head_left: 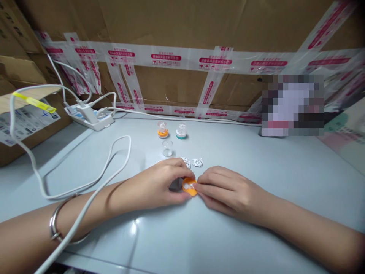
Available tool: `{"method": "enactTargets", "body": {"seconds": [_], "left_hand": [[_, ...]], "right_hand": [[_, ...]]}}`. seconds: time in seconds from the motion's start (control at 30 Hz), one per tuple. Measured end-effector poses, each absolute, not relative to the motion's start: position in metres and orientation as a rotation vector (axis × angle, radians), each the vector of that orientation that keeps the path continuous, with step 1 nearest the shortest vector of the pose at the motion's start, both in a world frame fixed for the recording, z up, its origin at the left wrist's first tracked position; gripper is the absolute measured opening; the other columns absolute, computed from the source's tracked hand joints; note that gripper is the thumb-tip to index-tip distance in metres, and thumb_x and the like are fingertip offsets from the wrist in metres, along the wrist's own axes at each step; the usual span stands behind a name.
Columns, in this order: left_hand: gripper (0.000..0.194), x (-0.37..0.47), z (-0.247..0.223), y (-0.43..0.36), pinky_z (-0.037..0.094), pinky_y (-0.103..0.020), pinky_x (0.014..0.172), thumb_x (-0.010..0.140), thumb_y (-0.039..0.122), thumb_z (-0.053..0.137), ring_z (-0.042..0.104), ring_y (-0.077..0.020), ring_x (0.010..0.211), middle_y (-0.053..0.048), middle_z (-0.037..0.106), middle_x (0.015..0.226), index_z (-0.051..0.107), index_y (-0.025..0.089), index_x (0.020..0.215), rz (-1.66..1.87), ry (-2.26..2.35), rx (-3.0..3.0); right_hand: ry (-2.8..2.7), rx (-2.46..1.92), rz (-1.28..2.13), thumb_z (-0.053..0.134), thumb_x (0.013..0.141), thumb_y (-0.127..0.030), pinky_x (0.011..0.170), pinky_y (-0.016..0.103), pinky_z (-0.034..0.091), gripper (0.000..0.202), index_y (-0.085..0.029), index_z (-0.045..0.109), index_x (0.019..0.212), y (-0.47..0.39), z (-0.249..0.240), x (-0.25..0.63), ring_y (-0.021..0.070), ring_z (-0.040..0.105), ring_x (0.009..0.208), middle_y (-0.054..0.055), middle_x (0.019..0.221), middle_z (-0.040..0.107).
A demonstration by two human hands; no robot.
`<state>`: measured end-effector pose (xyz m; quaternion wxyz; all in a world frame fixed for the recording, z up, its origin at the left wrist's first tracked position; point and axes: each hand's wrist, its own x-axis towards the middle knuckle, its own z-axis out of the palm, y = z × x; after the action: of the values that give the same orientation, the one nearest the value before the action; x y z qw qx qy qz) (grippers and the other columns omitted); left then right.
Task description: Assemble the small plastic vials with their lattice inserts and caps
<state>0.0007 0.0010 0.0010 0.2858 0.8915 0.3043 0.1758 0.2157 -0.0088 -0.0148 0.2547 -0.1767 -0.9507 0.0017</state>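
The left hand [169,179] and the right hand [228,190] meet at a small orange piece [188,189], in the middle of the worktop [176,236].

From the left, a cardboard box [31,121] stands near a white power strip [94,120]; the left hand, below a bracelet [55,220], pinches the orange piece between thumb and fingers; beyond it are an orange-based container [162,131], a clear cup [167,149] and a green-based container [181,131], then white wheel-like parts [197,163]; the right hand's bunched fingers touch the orange piece's right side, though whether they grip it I cannot tell; farther right stands a pixelated object [292,106].
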Motion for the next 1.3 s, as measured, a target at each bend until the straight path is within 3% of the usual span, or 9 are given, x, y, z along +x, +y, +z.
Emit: {"method": "enactTargets", "body": {"seconds": [0.3, 0.53, 0.87, 1.07, 1.3], "left_hand": [[0.03, 0.0, 0.002, -0.002, 0.042, -0.025, 0.081, 0.077, 0.017, 0.058, 0.055, -0.0154, 0.088, -0.004, 0.058, 0.094, 0.058, 0.017, 0.106, 0.486, 0.829, 2.396], [0.042, -0.001, 0.001, -0.003, 0.043, -0.025, 0.082, 0.076, 0.022, 0.06, 0.056, -0.0148, 0.091, -0.004, 0.059, 0.101, 0.046, 0.019, 0.115, 0.5, 0.855, 2.312], [0.041, -0.001, 0.005, -0.005, 0.044, -0.024, 0.074, 0.08, 0.023, 0.057, 0.059, -0.0141, 0.083, -0.003, 0.063, 0.095, 0.04, 0.02, 0.117, 0.494, 0.823, 2.232], [0.037, -0.001, 0.005, -0.004, 0.044, -0.024, 0.077, 0.076, 0.017, 0.06, 0.058, -0.0142, 0.088, -0.003, 0.061, 0.1, 0.047, 0.02, 0.11, 0.516, 0.818, 2.268], [0.042, -0.016, 0.022, 0.009, 0.043, -0.026, 0.08, 0.07, 0.036, 0.069, 0.056, -0.0165, 0.093, -0.003, 0.06, 0.102, 0.053, 0.019, 0.105, 0.541, 0.869, 2.397]], "right_hand": [[-2.357, -0.658, 0.475, 0.057, 0.079, -0.01, 0.065, 0.024, 0.051, 0.017, -0.016, 0.064, 0.093, -0.008, -0.014, 0.215, 0.0123, 0.06, 0.072, 0.005, 0.08, 0.065], [-2.39, -0.6, 0.409, 0.06, 0.078, -0.011, 0.066, 0.023, 0.051, 0.014, -0.015, 0.067, 0.09, -0.007, -0.017, 0.213, 0.0126, 0.059, 0.074, 0.007, 0.082, 0.064], [-2.351, -0.722, 0.493, 0.062, 0.076, -0.015, 0.072, 0.027, 0.05, 0.003, -0.017, 0.064, 0.075, -0.011, -0.019, 0.208, 0.0149, 0.058, 0.081, 0.008, 0.089, 0.061], [-2.355, -0.739, 0.498, 0.061, 0.075, -0.016, 0.077, 0.028, 0.05, 0.006, -0.018, 0.06, 0.08, -0.013, -0.018, 0.207, 0.0162, 0.059, 0.089, 0.008, 0.094, 0.062], [-2.34, -0.735, 0.515, 0.061, 0.076, -0.016, 0.08, 0.029, 0.049, 0.01, -0.019, 0.059, 0.085, -0.013, -0.019, 0.207, 0.0159, 0.061, 0.089, 0.006, 0.094, 0.066]]}}
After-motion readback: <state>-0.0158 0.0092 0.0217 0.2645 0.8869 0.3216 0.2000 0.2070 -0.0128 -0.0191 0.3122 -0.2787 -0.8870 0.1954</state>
